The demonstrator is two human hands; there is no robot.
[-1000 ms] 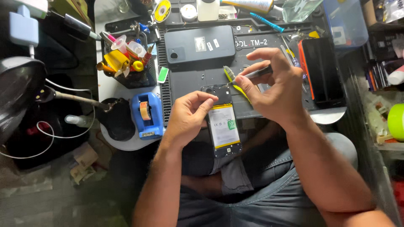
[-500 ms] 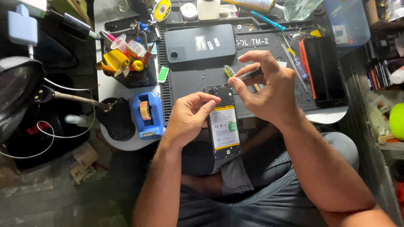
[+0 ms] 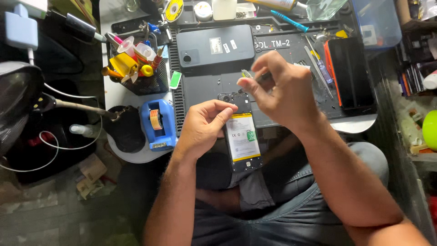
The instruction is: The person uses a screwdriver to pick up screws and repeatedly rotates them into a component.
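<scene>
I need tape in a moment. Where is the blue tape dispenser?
In the head view, the blue tape dispenser sits left of the left hand, just below the mesh tool holder, by the dark work mat's left edge.

One head-worn camera looks steeply down, close over the workbench (image 3: 364,123); lap at bottom.

Brightness: the desk (image 3: 136,155) is well lit; the floor at lower left is dim.
Light source: from above, falling on the desk middle.
Shadows: soft and dark under the forearms, over the lap.
Blur: the right hand (image 3: 284,93) is slightly smeared.
Edges: wide-angle bending at the corners.
</scene>
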